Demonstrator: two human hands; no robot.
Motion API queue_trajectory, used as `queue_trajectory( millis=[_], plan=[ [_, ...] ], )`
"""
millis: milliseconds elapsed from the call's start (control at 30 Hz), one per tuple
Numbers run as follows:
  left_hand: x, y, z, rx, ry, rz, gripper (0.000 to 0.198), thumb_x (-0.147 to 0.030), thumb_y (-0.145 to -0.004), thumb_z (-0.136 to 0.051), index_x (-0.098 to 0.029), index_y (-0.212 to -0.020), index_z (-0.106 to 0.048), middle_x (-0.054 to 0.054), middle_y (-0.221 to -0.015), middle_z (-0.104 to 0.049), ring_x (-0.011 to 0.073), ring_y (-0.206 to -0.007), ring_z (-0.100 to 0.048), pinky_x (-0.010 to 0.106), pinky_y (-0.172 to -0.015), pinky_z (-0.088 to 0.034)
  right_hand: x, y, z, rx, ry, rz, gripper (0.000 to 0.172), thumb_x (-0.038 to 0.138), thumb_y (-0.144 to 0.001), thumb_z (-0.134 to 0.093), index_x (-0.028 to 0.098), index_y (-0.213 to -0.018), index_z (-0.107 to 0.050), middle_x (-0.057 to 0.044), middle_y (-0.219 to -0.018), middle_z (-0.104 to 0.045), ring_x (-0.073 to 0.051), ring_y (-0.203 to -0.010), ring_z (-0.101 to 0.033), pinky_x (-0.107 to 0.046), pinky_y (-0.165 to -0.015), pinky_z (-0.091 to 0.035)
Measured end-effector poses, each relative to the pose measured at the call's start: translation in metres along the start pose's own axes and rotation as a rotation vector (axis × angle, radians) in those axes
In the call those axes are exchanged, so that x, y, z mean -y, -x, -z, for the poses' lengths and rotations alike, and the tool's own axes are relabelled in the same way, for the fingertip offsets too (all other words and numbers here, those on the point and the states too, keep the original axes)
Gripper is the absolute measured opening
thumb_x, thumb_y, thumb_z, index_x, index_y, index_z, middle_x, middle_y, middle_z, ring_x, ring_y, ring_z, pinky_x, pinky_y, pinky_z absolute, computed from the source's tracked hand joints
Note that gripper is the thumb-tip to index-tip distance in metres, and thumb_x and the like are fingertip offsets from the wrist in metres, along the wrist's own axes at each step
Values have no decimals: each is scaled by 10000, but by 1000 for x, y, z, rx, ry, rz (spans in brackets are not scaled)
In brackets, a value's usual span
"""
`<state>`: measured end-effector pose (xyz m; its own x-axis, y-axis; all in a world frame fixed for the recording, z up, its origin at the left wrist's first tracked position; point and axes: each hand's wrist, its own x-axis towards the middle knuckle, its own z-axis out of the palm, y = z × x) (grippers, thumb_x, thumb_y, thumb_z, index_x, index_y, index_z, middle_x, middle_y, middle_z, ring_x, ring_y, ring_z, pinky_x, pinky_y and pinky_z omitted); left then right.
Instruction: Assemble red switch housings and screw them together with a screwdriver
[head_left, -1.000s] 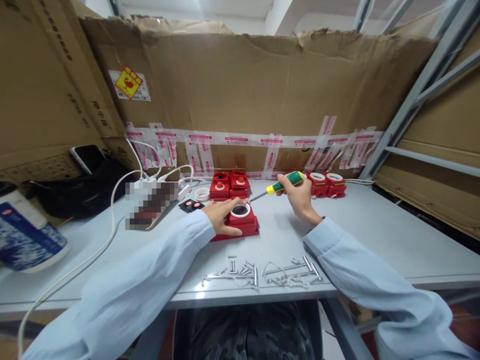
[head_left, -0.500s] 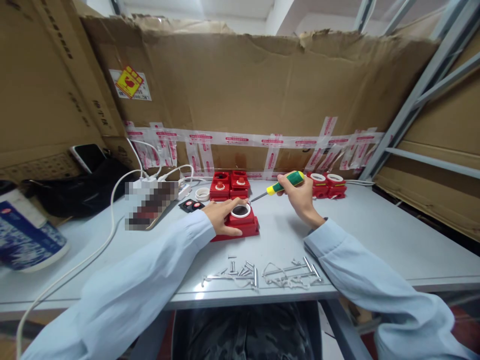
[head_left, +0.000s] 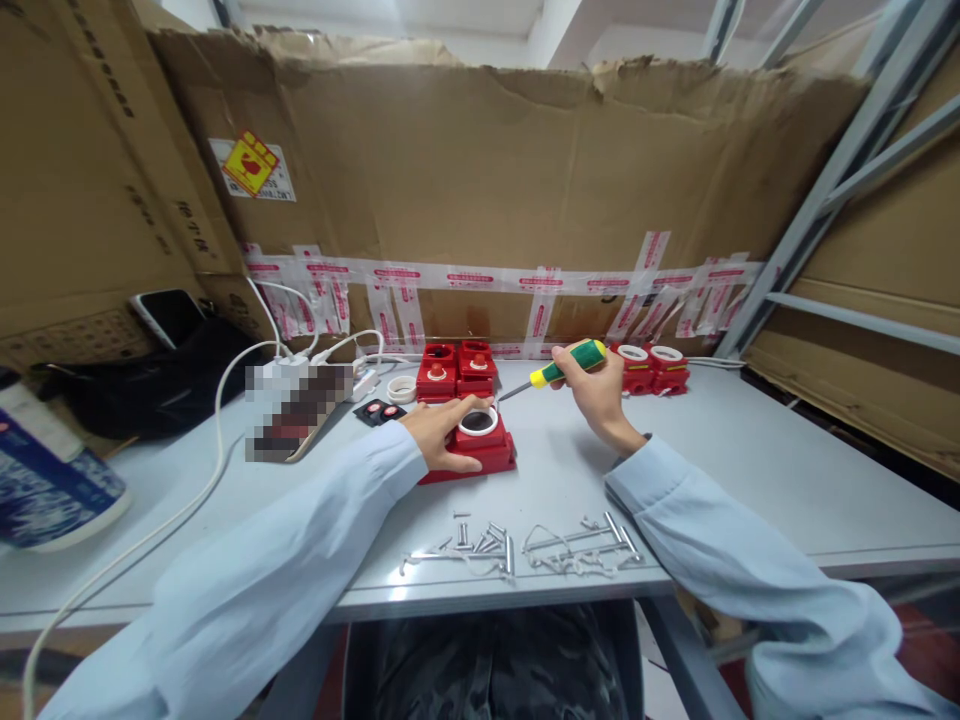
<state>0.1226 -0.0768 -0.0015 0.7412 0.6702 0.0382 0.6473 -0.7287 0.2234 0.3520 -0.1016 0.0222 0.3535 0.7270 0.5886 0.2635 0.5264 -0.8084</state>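
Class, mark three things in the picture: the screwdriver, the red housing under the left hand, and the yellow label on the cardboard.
Screwdriver (head_left: 550, 373): head view, on the green handle near its yellow collar.
Red housing (head_left: 491, 459): head view, on its front wall.
Yellow label (head_left: 251, 164): head view, on its middle.

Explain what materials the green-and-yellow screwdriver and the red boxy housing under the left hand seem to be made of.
Screwdriver: handle probably smooth plastic, given its bright, even colours; shaft likely dull metal, thin and grey.
Housing: probably hard, smooth plastic, by its uniform red and straight edges; gloss unclear.
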Motion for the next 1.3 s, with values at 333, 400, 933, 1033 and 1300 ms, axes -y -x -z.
queue_trajectory(
  millis=[333, 400, 933, 1033, 1300],
  plan=[
    [-1, 0, 1, -7, 20, -10, 722, -518, -704, -616, -254, -1298, -302, 98, -1364, -462, 288, -1196, -491, 422, -925, -390, 2, 3, -1, 9, -4, -15, 232, 354, -699, -662, 163, -617, -559, 29, -496, -559, -102, -417, -549, -231, -430, -490],
    [-1, 0, 1, -7, 27, -12, 715, -513, -704, -619, -252, -1296, -314, 102, -1366, -461, 285, -1195, -492, 406, -936, -384, 1, 2, -2, 2, -2, -12, 236, 359, -699, -661, 165, -615, -557, 30, -495, -557, -104, -421, -553, -230, -431, -491],
    [-1, 0, 0, -16, 38, -13, 783, -517, -692, -625, -234, -1337, -283, 98, -1361, -463, 283, -1213, -474, 405, -950, -377, 1, 6, -2, 100, 61, 75, 225, 349, -717, -648, 163, -619, -568, 15, -516, -562, -124, -436, -577, -234, -422, -465],
    [0, -1, 0, -20, 36, -15, 770, -515, -692, -626, -236, -1326, -289, 91, -1365, -459, 281, -1218, -472, 410, -954, -378, 1, 5, -1, 119, 74, 83, 232, 358, -725, -637, 166, -619, -558, 18, -510, -546, -126, -434, -564, -241, -425, -453],
    [0, 0, 0, -39, 43, -23, 743, -508, -690, -641, -238, -1303, -319, 93, -1370, -461, 286, -1208, -487, 408, -973, -378, 23, -14, -26, 228, 429, 313, 282, 420, -759, -586, 174, -637, -521, 35, -547, -471, -97, -514, -428, -228, -511, -369]
  ],
)
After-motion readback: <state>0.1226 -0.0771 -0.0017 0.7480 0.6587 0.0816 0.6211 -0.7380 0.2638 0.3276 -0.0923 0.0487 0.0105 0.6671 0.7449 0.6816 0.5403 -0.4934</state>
